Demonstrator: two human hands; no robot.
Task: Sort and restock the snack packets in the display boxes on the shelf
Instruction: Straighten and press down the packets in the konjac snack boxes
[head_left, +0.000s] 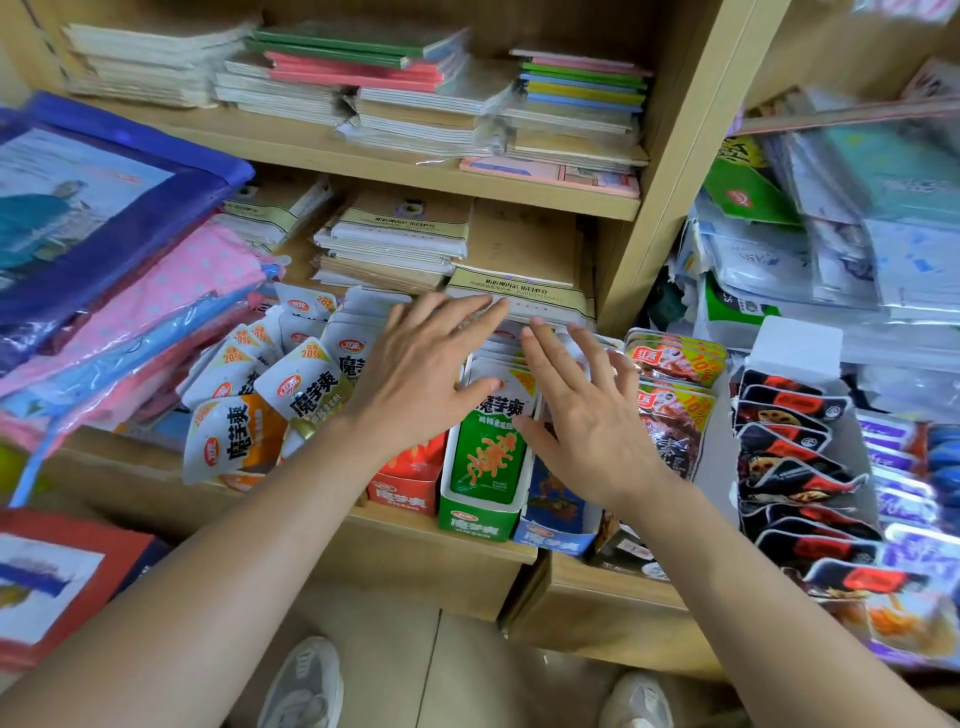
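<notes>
Both arms reach forward, the left hand (431, 364) and right hand (587, 415) flat with fingers straight and spread, gripping nothing, one above each side of the green display box (478, 517). In that box, green-and-white snack packets (488, 447) stand upright in a row. Loose white packets (260, 395) lie heaped to its left.

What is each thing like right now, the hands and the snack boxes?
left hand: open, fingers spread, holding nothing.
right hand: open, fingers spread, holding nothing.
green box: upright, filled with packets.
red box: upright, mostly hidden under the left hand.
loose packets: heaped untidily, outside the boxes.
black-and-red packets: lined up in a row.
</notes>
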